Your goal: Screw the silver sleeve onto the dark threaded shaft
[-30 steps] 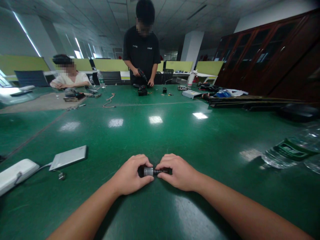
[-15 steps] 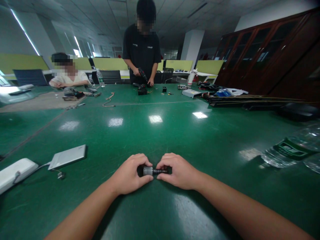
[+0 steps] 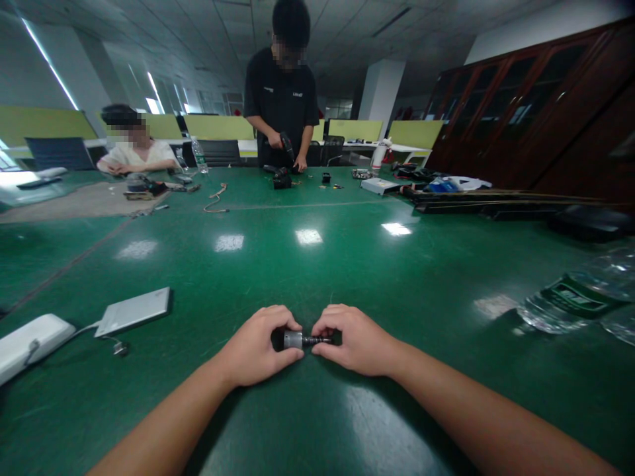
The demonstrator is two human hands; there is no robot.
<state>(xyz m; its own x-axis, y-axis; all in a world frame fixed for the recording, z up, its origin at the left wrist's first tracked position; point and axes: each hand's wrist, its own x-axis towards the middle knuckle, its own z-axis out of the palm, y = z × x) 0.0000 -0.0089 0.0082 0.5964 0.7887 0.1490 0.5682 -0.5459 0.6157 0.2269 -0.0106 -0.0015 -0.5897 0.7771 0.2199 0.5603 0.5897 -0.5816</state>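
My left hand (image 3: 255,347) is curled around a short grey metal cylinder (image 3: 293,340), its thumb and fingers gripping the sides. From the cylinder's right end runs a dark ribbed shaft (image 3: 308,341), spring-like in look. Thumb and fingertips of my right hand (image 3: 350,340) close around that shaft and hide part of it. The whole piece lies level, left to right, low over the green tabletop (image 3: 307,277) or resting on it; I cannot tell which. Its outer ends are partly covered by my hands.
At left lie a white power strip (image 3: 32,344) and a silver flat box (image 3: 133,311) joined by a cable. Clear bottles (image 3: 570,301) lie at right. Across the table a standing person (image 3: 280,99) holds a power drill (image 3: 287,145); another person (image 3: 141,155) sits at left.
My hands and the metal piece keep the same position and grip. Across the table, the standing person's drill has shifted slightly.
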